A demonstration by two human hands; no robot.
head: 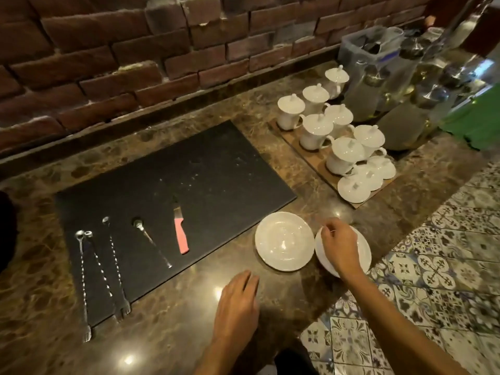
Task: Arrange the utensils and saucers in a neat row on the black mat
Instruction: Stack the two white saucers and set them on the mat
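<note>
A black mat (189,169) lies on the marble counter. On its near part several utensils lie in a row: three long twisted bar spoons (100,269), a shorter spoon (151,240) and a pink-handled knife (180,234). To the right of the mat, on the counter, sits a white saucer (284,240). A second white saucer (361,253) lies beside it at the counter's edge, under my right hand (339,246), whose fingers curl onto it. My left hand (238,304) hovers flat over the counter, holding nothing.
A wooden board (311,155) at the right back carries several white lidded cups (316,128) and loose lids (354,188). Behind it stand glass jars and a plastic container (370,47). A brick wall runs along the back. Patterned floor tiles (438,266) lie beyond the counter's right edge.
</note>
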